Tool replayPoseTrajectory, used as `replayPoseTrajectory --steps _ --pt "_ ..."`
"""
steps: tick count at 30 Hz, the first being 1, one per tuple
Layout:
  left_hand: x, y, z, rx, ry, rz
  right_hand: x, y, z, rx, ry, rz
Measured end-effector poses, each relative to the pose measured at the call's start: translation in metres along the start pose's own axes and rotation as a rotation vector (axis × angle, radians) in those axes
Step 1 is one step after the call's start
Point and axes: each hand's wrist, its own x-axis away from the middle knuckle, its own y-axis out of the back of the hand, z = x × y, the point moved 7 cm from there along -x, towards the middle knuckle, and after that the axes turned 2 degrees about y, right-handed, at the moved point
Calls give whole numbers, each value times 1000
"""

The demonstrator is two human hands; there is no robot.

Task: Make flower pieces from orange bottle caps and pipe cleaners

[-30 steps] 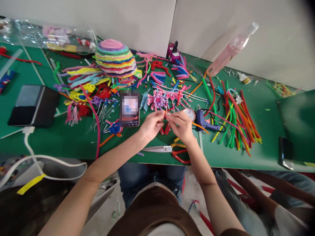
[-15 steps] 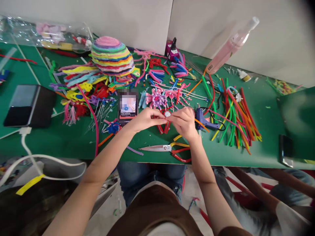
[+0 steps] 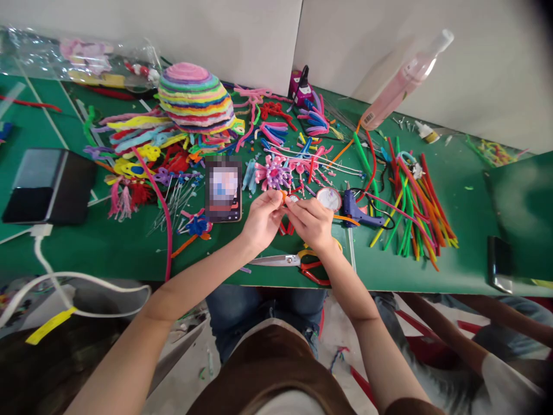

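My left hand [image 3: 264,218] and my right hand [image 3: 311,222] meet over the middle of the green table. Between their fingertips is the bent end of an orange pipe cleaner [image 3: 347,220], whose tail sticks out to the right past my right hand. Both hands are closed on it. Just beneath them lie red pipe cleaner pieces [image 3: 286,226], partly covered by my fingers. A round white dish [image 3: 329,199] sits right of my right hand, beside a blue glue gun [image 3: 362,214]. Scissors [image 3: 280,261] with red and yellow handles lie below, partly behind my right wrist.
Left of my hands is a phone [image 3: 223,190]. Farther left are a striped pipe cleaner dome [image 3: 196,98] and a black box-like device [image 3: 49,184]. Loose pipe cleaners [image 3: 415,213] lie right, below a leaning pink bottle [image 3: 404,86]. A neighbour's arm [image 3: 440,331] shows at lower right.
My left hand has turned and its thumb now presses up at the orange end. My right hand has shifted slightly left and down, uncovering the round dish.
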Motion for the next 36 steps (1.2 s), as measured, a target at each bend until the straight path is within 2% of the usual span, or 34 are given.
replayPoseTrajectory --steps 2,5,8,11,13,15,18,21,24,27,30,36 --pt "-2 -1 -6 -68 -23 37 0 5 -6 20 -36 -43" --pt "-10 -1 -22 -347 -50 132 -4 14 -14 -11 -37 -52" --pt "-16 -2 -37 -703 -70 264 -10 20 -15 -68 54 13" --pt "-14 -7 -45 -971 -134 418 -13 14 -12 -53 106 154" --pt "-12 -8 -42 -1036 -117 503 -13 9 -9 -23 124 231" --pt "-12 -8 -38 -1059 -92 544 -12 6 -6 10 141 249" --pt "-13 -7 -35 -1106 -86 555 -10 4 -4 51 141 228" --pt "-16 -7 -40 -1140 -176 494 -6 3 -8 83 88 187" --pt "-17 -7 -46 -1071 -280 358 -2 6 -14 92 17 97" --pt "-15 -6 -43 -929 -292 247 0 9 -15 91 -24 21" --pt "-14 -2 -31 -706 -218 147 -1 8 -15 82 -86 -1" --pt "-7 -2 2 -75 17 17 1 -3 -7 54 -137 25"
